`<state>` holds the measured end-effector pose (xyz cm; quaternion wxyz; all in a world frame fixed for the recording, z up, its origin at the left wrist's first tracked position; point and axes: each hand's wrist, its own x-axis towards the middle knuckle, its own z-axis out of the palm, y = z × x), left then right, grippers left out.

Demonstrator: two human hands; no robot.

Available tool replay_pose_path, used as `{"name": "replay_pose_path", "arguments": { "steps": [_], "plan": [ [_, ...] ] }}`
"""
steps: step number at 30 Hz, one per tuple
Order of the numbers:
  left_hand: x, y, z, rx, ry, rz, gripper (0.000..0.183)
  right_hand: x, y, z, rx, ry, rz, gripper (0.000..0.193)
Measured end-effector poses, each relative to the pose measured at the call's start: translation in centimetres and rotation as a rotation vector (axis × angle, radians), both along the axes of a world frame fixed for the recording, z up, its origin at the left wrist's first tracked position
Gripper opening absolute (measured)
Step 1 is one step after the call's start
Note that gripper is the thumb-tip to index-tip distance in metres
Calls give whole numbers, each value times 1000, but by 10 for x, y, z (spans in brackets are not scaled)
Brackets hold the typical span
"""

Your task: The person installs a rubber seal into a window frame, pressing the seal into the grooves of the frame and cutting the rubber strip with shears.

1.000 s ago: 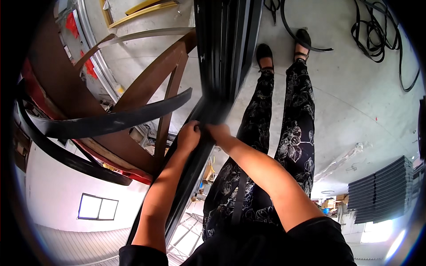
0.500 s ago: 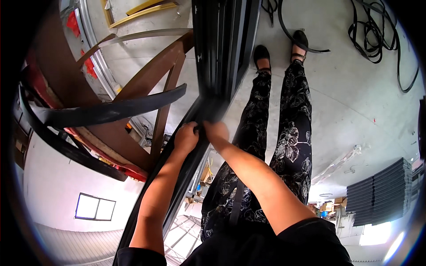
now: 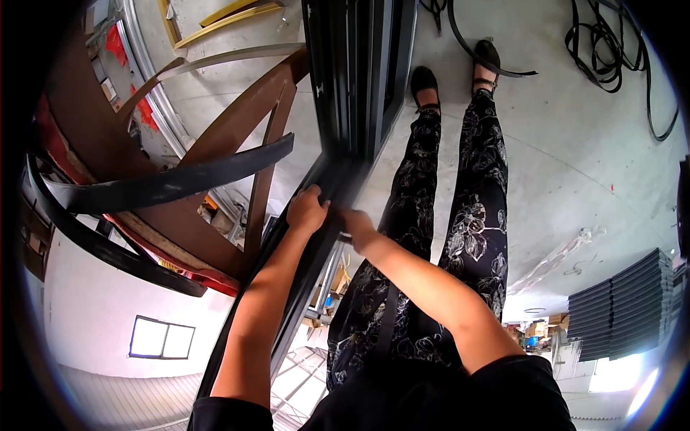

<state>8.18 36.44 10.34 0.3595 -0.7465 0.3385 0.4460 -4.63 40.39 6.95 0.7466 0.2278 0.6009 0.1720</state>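
Note:
A long black metal frame (image 3: 348, 79) runs from the far edge down past my left arm, its upper face grooved. My left hand (image 3: 307, 210) rests on the frame's near stretch with its fingers curled closed. Whatever they may grip is hidden under the hand. Just to its right, my right hand (image 3: 356, 228) hovers at the frame's right edge, apart from the left one. Motion smears its fingers, so I cannot make out whether it holds anything.
On the left stand brown curved panels (image 3: 237, 115) with a bent black strip (image 3: 180, 183) across them. Yellow frame pieces (image 3: 230, 21) lie at the far left. A coiled black strip (image 3: 604, 54) is on the floor at far right. Dark corrugated sheets (image 3: 618, 305) appear at right.
My right hand has drawn back to the right and toward me, away from the left hand. The left hand has shifted slightly farther along the frame, fingers still curled.

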Motion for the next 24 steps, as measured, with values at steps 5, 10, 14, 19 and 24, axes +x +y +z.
{"name": "replay_pose_path", "arguments": {
  "steps": [5,10,14,19,24],
  "plan": [
    [-10,-14,-1,8,8,1,30,-2,5,14,-209,-141,275,37],
    [-12,-12,0,-29,11,31,29,-7,-1,22,-308,-33,283,40],
    [-15,-9,1,-36,1,14,28,-10,-4,18,-211,-19,166,43],
    [-16,-11,-4,-56,28,15,30,-7,15,8,-348,47,266,42],
    [-7,-16,-4,1,72,93,33,-14,-11,22,-183,-25,155,42]
  ]
}}
